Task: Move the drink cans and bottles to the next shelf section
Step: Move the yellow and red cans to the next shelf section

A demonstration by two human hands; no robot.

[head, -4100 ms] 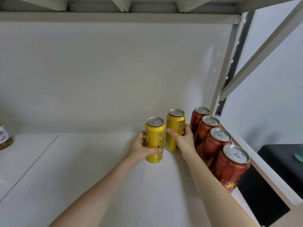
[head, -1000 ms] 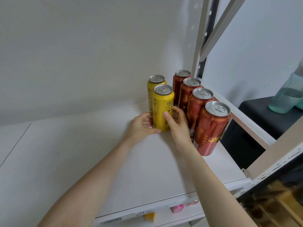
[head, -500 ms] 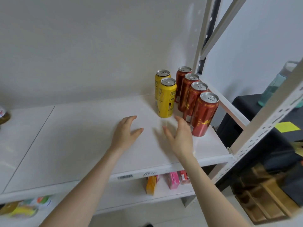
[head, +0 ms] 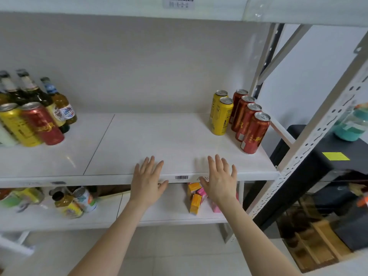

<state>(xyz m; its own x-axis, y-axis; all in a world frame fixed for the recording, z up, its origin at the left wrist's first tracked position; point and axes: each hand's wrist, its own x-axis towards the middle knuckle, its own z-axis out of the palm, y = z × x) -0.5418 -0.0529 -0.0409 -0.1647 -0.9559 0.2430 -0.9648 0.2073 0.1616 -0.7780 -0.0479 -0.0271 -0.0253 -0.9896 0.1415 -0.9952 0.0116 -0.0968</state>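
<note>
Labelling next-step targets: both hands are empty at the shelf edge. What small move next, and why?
Probably reach both hands left for the front red can and yellow can. The left hand and right hand are open and hold nothing, six cans stand in the right section, and these two stand ahead of the bottles.

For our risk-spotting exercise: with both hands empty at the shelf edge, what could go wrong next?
1. The tall bottles stand behind the left red can and yellow can; reaching past could topple them.
2. The front red can on the right stands near the shelf edge; a nudge might knock it off.
</note>
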